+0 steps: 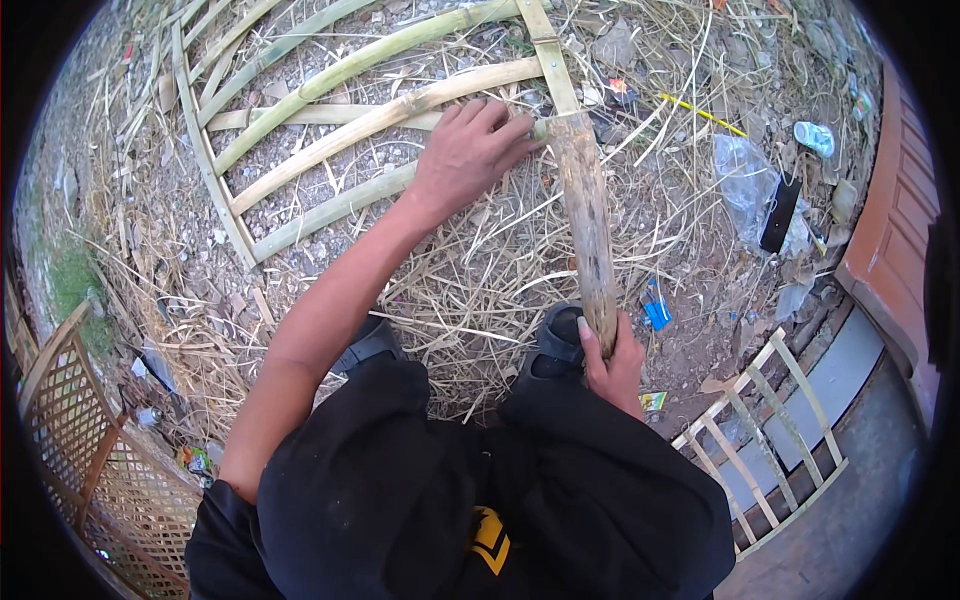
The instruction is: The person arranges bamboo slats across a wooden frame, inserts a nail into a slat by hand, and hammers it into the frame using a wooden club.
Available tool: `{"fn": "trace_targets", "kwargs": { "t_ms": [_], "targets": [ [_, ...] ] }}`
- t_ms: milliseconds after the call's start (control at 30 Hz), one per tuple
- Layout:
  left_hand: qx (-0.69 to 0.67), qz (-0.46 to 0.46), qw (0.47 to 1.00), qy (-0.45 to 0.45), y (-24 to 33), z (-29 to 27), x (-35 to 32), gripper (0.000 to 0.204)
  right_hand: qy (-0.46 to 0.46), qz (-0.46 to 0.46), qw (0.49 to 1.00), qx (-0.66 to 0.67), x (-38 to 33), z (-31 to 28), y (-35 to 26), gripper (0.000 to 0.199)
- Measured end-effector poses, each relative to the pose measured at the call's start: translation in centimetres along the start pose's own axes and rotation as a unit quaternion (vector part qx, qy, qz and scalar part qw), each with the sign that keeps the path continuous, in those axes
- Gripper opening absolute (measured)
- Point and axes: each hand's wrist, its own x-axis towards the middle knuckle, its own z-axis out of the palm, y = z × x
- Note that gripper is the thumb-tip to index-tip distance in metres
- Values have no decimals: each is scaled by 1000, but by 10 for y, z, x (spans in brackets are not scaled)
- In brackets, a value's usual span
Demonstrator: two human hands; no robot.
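Note:
A bamboo frame [335, 150] of curved slats joined to two side strips lies on the ground ahead. My left hand [472, 155] is closed around its nearest slat [335, 208], close to the right-hand side strip [552, 65]. The fingers hide that stretch of slat. My right hand [615, 368], beside my right knee, grips the lower end of a thick, worn wooden stick [588, 210]. The stick's far end lies over the frame's near right corner and covers the joint; whether it touches the bamboo I cannot tell.
Dry bamboo shavings [450, 300] litter the ground between my sandals [553, 345]. A smaller bamboo frame [765, 435] leans at the lower right, near a reddish-brown panel [900, 200]. Woven lattice panels [95, 440] stand at the lower left. A plastic bag [745, 180] lies to the right.

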Motion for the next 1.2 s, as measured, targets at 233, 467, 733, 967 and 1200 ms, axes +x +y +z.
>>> {"fn": "trace_targets", "kwargs": {
  "t_ms": [233,467,733,967,1200],
  "targets": [
    [-25,24,999,30,-5,4,-4,17,-2,-38,999,4,11,1,-13,35],
    [-36,13,999,25,-5,7,-4,11,0,-15,999,36,10,6,-9,35],
    [-99,-3,994,46,-9,5,-4,14,-13,-37,999,3,8,6,-10,35],
    [-99,-11,992,82,-8,4,-4,17,26,-115,993,-12,13,-5,-27,36],
    [-84,-62,993,55,-8,8,-10,32,-11,-57,996,-67,28,-8,-11,33]
  ]
}}
